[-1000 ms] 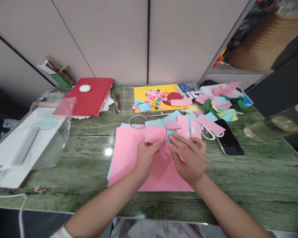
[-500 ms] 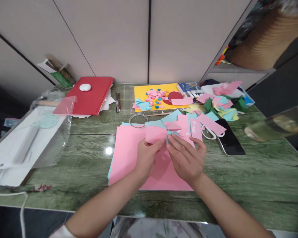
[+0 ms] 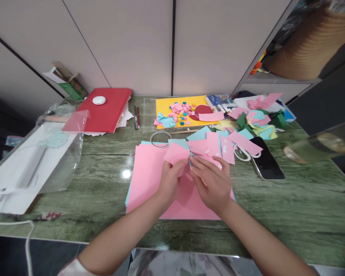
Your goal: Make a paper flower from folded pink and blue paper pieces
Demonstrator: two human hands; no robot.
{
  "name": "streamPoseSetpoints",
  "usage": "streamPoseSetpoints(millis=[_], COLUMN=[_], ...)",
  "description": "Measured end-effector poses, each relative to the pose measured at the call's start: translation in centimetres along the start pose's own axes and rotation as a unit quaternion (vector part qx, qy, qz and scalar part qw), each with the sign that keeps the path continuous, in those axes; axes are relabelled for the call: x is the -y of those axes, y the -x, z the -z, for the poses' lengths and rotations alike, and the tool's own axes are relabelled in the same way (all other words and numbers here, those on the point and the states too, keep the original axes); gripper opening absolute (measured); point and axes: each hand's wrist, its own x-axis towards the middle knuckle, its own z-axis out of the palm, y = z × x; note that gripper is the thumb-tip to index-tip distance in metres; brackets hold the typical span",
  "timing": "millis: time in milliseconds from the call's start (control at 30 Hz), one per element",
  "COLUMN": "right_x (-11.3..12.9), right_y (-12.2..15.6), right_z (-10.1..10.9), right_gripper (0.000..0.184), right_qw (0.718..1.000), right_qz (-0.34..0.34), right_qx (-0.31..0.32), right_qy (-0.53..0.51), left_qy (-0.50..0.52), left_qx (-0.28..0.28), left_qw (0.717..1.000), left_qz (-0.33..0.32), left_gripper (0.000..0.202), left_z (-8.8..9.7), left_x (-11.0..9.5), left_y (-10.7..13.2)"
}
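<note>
My left hand [image 3: 170, 181] and my right hand [image 3: 213, 183] meet over a stack of large pink paper sheets [image 3: 149, 177] on the green marble table. Both pinch a small folded pink paper piece [image 3: 176, 154], the left hand at its lower edge, the right hand's fingers pressed on its right side. Just beyond the fingers lie loose pink and light blue paper pieces [image 3: 215, 145]. A thin blue sheet edge shows under the pink stack.
A black phone [image 3: 265, 163] lies right of the paper pieces, beside white scissors [image 3: 240, 154]. A tape ring [image 3: 160, 138], two pens [image 3: 136, 117], a yellow sheet with small coloured bits [image 3: 164, 107], a red folder [image 3: 106, 109], a clear plastic bag [image 3: 37, 157] and a glass bottle [image 3: 322, 145] surround the work.
Both hands have shifted slightly left and closer together. The small pink piece is tilted more and its fold is pressed tighter between the fingers.
</note>
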Motion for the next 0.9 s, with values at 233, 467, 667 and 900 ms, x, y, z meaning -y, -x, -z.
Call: streamPoseSetpoints(millis=[233,467,667,900], right_x=[0.33,0.55,0.60,0.49], right_y=[0.15,0.33,0.46,0.62], right_z=[-0.38,-0.56,-0.60,-0.76], right_gripper=[0.014,0.009,0.008,0.010], right_qw=[0.994,0.974,0.976,0.986], right_qz=[-0.076,-0.178,-0.172,-0.131], right_qx=[0.002,-0.015,-0.021,-0.013], right_qy=[-0.076,-0.138,-0.134,-0.103], left_qy=[-0.079,-0.230,-0.241,-0.299], left_qx=[-0.037,-0.065,-0.091,-0.109], left_qw=[0.994,0.957,0.954,0.928], left_qz=[-0.073,-0.166,-0.154,-0.194], left_gripper=[0.016,0.017,0.022,0.026], left_z=[0.37,0.40,0.08,0.40], left_x=[0.17,-0.02,-0.01,0.36], left_y=[-0.56,-0.59,-0.33,-0.62])
